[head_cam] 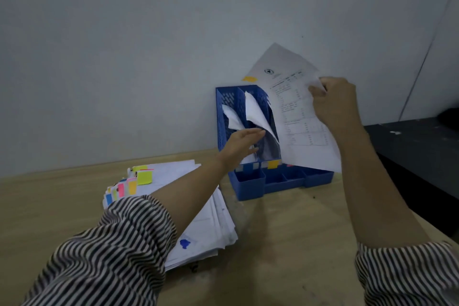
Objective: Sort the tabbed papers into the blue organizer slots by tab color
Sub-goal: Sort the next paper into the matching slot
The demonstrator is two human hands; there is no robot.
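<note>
We hold one paper (295, 112) up in our right hand (332, 102). The fingers pinch its right edge, so the sheet hangs tilted in front of the organizer (248, 181). An orange tab (249, 79) sticks out at the paper's top left corner, far from our pinch, so we can read its color.

Our left hand (242, 143) is flat, fingers straight. It reaches to the curled sheets (253, 112) already in the slots, just left of the held paper. We think it pushes them back to make room, but we cannot tell if it touches them.

Small color labels (273, 164) sit on the organizer's front, just under our left hand. One is orange, so that slot looks like the right home.

The pile (188, 206) of more tabbed papers lies on the counter (285, 243) under our left arm, close by for the next pick.
</note>
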